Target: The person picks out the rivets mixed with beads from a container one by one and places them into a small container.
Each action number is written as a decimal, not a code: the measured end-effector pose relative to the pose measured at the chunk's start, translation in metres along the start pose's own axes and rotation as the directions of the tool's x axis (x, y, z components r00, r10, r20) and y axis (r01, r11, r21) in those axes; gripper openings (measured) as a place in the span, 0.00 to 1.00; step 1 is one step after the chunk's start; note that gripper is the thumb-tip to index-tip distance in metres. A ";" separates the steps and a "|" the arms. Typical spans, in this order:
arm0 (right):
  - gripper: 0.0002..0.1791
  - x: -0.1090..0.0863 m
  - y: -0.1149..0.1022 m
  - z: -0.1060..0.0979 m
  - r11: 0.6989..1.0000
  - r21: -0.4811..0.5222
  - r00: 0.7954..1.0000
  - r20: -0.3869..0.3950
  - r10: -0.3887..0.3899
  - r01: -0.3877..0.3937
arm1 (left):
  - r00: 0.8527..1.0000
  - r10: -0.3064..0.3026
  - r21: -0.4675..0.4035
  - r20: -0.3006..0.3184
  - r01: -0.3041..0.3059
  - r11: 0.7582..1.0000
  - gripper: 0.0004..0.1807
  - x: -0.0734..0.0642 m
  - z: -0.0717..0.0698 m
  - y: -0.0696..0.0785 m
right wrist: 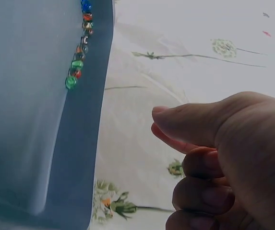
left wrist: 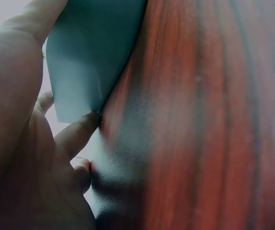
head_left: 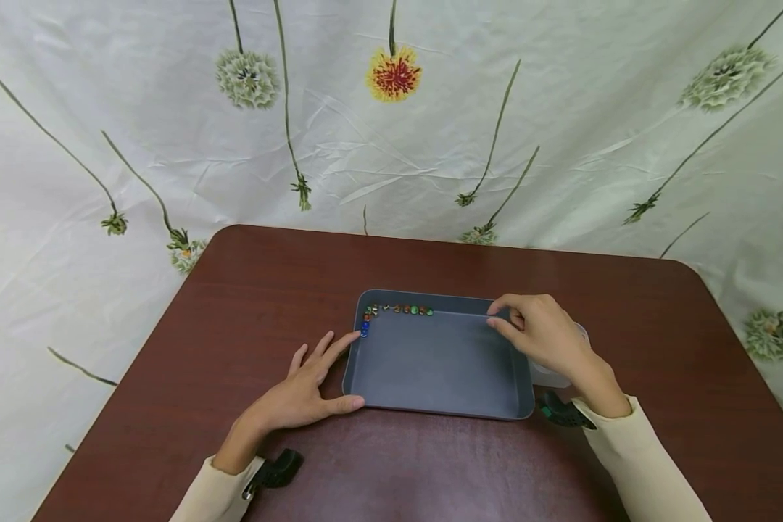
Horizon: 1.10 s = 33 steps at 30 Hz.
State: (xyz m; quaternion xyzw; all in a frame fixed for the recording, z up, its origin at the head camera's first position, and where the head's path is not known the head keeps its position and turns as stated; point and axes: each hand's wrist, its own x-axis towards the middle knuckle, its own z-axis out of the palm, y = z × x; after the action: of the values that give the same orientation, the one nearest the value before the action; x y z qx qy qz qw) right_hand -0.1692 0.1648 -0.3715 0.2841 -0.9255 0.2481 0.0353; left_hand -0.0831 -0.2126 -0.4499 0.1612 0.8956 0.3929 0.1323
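A grey rectangular tray point(head_left: 437, 366) lies on the table. Small glass marbles point(head_left: 414, 309) line its far edge from the left corner, in green, red-brown and clear. Down the left side the row turns and ends in blue marbles point(head_left: 365, 326). My left hand point(head_left: 300, 395) is spread beside the tray, index fingertip at the left rim by the blue marbles and thumb at the front left corner. Over the tray's far right corner hovers my right hand point(head_left: 541, 330). Its thumb and index fingertips are slightly apart with nothing visible between them; its other fingers point(right wrist: 202, 194) are bent inward.
Partly hidden behind the right hand, a clear plastic container point(head_left: 551, 375) stands against the tray's right side. The dark red-brown wooden table point(head_left: 300, 290) extends around the tray. Behind it hangs a white cloth point(head_left: 365, 145) with printed flowers. Both wrists carry black devices point(head_left: 280, 467).
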 end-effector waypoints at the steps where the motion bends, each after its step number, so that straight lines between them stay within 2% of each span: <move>1: 0.06 0.001 -0.002 0.001 1.000 0.000 1.000 0.004 -0.002 0.002 | 1.000 0.000 -0.001 -0.001 0.000 1.000 0.53 0.000 0.000 0.000; 16: 0.07 0.027 -0.026 0.017 1.000 0.004 0.996 0.085 -0.021 0.021 | 1.000 0.004 0.000 -0.005 -0.004 1.000 0.53 -0.001 -0.001 0.001; 33: 0.07 0.065 -0.047 0.045 0.994 0.020 0.985 0.136 -0.106 0.104 | 1.000 0.003 -0.008 -0.003 -0.003 1.000 0.52 -0.004 -0.003 0.003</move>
State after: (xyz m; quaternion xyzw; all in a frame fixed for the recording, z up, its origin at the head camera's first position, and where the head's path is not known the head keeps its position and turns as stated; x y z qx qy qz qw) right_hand -0.1941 0.0765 -0.3767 0.3491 -0.9078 0.2318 -0.0171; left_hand -0.0805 -0.2143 -0.4457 0.1617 0.8940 0.3968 0.1311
